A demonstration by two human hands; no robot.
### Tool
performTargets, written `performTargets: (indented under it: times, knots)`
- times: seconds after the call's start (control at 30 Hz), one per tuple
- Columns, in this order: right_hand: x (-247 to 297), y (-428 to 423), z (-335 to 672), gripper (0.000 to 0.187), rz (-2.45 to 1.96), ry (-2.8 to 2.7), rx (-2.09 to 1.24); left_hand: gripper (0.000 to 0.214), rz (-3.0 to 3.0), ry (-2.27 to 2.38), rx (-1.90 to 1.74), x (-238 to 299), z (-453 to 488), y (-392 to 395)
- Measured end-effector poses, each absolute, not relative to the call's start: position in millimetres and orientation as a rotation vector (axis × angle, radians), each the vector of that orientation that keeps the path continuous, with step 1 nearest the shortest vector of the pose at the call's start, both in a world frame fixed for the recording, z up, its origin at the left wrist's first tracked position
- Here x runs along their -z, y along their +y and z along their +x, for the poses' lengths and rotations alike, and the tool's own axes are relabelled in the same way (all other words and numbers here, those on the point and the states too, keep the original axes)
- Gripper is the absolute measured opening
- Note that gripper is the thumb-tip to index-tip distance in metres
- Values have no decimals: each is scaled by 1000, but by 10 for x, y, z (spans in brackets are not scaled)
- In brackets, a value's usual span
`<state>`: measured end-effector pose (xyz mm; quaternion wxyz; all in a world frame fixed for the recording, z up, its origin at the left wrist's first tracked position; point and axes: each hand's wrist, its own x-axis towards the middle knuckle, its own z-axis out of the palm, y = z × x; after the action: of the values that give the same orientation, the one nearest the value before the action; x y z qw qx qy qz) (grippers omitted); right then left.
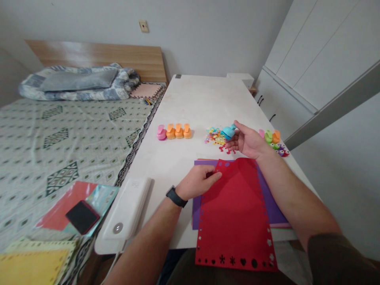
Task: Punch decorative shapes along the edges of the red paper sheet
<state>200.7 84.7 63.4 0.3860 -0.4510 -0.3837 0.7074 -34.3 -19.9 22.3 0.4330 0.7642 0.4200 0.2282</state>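
The left hand (pixel 196 182) is pinching the red sheet's (pixel 237 213) top corner on the table (pixel 202 99) while the right hand's (pixel 247 140) fingers are curling around the blue punch (pixel 228 131) over the confetti pile (pixel 215 135), probably best kept level there.

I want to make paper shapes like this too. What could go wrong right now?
1. The red sheet hangs well over the near edge of the table, and the left hand holds only its top corner, so it might slide off or crease.
2. The right hand holds the blue punch just over the paper bits; a bump could scatter them.
3. The small punches by the right edge could get knocked off by that arm.
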Motion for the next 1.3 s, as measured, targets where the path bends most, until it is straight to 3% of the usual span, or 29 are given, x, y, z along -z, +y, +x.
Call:
performTargets:
  times: [0.63,1.3]
  knots:
    - [-660,842,2013,59,-1169,-876,-1928,46,1936,1063,-568,-218,-343,-205]
    - [-659,815,1951,55,-1141,-830,-1943,44,1955,1035,-576,-232,-349,-219]
